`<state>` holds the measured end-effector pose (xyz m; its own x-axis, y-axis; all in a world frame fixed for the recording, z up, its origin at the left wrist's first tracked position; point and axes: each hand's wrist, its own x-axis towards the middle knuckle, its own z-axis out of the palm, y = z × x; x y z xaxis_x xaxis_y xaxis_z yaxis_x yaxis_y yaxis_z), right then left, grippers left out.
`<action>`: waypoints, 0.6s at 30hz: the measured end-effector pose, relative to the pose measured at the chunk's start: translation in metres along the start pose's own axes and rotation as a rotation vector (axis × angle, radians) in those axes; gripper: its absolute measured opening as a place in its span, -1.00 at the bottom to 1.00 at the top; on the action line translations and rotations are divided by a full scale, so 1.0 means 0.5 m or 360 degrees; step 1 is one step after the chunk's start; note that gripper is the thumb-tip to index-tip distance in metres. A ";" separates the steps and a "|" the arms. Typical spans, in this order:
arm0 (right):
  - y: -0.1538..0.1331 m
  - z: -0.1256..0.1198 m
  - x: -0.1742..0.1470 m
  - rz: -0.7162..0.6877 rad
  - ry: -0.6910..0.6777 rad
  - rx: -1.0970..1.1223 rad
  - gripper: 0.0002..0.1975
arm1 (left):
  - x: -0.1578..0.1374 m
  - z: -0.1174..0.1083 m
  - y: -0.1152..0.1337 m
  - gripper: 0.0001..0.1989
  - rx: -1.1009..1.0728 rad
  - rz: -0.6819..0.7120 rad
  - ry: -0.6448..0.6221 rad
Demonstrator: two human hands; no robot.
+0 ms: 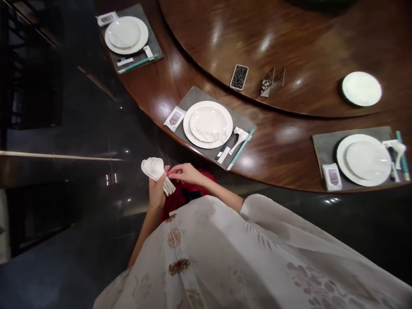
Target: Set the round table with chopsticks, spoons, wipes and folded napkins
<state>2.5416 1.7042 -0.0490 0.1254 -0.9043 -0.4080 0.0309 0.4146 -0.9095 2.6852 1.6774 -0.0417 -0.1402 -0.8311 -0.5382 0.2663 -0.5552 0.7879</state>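
Spoons [153, 167]: smooth, glazed, ceramic-looking | Small plate [208, 124]: glossy, ceramic-looking | Placemat [195, 95]: matt, material indeterminate | Packet [174, 118]: smooth, paper or plastic, indistinguishable | Table [273, 150]: polished wood | Turntable [206, 51]: wood, visible grain, glossy reflections | Floor [96, 124]: dark, smooth, mirror-like | Garment [222, 240]: printed cloth, low sheen | Clasp [179, 266]: metallic-looking

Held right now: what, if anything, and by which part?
The left hand holds a bunch of white, round-bowled spoons by their handles, near the bowls. The right hand is close beside it; whether it grips anything can't be told.
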 end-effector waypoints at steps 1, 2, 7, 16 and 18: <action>-0.020 0.036 0.020 -0.0030 -0.0029 -0.0042 -0.82 | 0.013 -0.009 0.014 -0.38 -0.0019 -0.0017 -0.0024; -0.036 0.063 0.040 -0.0047 -0.0020 -0.0085 -0.81 | 0.026 -0.019 0.029 -0.36 -0.0043 -0.0030 -0.0039; -0.075 0.111 0.138 -0.0102 0.0033 -0.0195 -0.68 | 0.102 -0.069 0.092 -0.37 -0.0143 -0.0062 -0.0050; -0.159 0.112 0.426 -0.0234 0.0518 -0.0354 -0.73 | 0.358 -0.092 0.237 -0.50 -0.0315 0.0075 0.0093; -0.186 0.080 0.531 -0.0240 0.0567 -0.0158 -0.78 | 0.441 -0.090 0.290 -0.51 -0.0315 0.0055 0.0102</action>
<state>2.6115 1.4295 -0.0694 -0.2256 -0.9402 -0.2553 -0.0757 0.2782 -0.9575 2.7358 1.4153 -0.0597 -0.0686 -0.8424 -0.5345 0.4532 -0.5036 0.7355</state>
